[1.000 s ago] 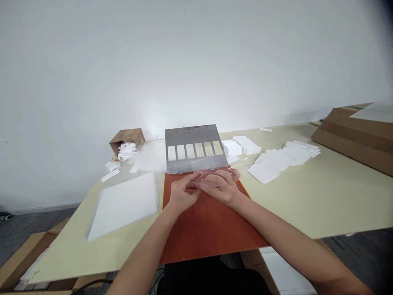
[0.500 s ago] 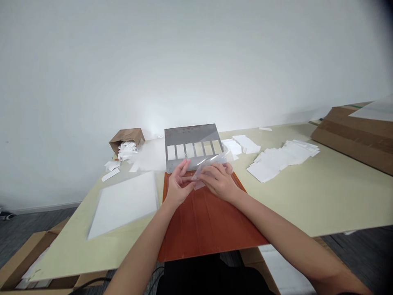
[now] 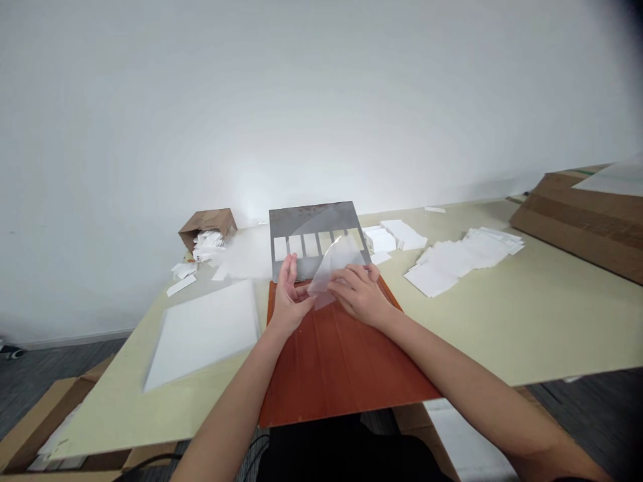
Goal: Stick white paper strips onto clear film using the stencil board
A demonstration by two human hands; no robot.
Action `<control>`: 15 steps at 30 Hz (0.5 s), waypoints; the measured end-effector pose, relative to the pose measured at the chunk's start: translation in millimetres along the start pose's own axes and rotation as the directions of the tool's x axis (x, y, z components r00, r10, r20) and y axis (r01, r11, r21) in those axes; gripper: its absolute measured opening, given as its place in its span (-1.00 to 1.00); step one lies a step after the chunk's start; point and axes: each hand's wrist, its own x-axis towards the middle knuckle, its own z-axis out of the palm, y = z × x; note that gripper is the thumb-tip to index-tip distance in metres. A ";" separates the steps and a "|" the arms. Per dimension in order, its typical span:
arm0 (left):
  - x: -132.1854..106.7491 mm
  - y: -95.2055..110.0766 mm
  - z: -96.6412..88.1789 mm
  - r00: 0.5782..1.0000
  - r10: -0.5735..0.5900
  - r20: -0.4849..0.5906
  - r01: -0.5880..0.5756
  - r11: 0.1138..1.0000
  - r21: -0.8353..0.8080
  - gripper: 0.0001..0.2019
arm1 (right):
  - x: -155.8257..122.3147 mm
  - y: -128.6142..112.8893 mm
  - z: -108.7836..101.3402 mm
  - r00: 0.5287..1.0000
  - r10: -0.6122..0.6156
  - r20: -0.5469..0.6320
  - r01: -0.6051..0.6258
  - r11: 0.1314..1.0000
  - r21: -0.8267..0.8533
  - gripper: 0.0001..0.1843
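Observation:
A clear plastic film [image 3: 337, 260], bent and shiny along its curved edge, is held up over the far end of a reddish-brown mat [image 3: 341, 368]. My left hand [image 3: 290, 301] pinches the film's lower left edge between thumb and index finger, while its other fingers point up. On the film's right side, the fingers of my right hand [image 3: 362, 296] are closed on it. Behind my hands lies a dark grey board [image 3: 309, 217] with a row of several pale rectangular pieces [image 3: 311, 245]. Those on the right show partly through the film.
A large white sheet [image 3: 203, 335] lies left of the mat. Behind it a small carton [image 3: 208, 219] spills white paper pieces [image 3: 207, 246]. White cards [image 3: 462, 258] are fanned out on the right, near a big cardboard box [image 3: 583, 221]. The table's front edge is close to me.
The film has bent into a steeper curve, its upper edge shifting leftward. My left hand's raised fingers have moved slightly left and closer together. My right hand has barely moved.

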 end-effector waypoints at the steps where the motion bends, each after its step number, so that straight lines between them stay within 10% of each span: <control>1: 0.3 -1.3 -1.0 1.000 0.000 -0.002 0.000 1.000 0.014 0.00 | -0.3 0.3 0.0 1.000 0.000 0.013 0.000 1.000 -0.004 -0.76; 15: 3.5 -12.3 -6.8 0.998 -0.022 -0.064 0.020 0.999 -0.032 0.10 | -3.5 0.6 -1.3 0.994 0.019 0.106 -0.023 0.999 0.035 -0.78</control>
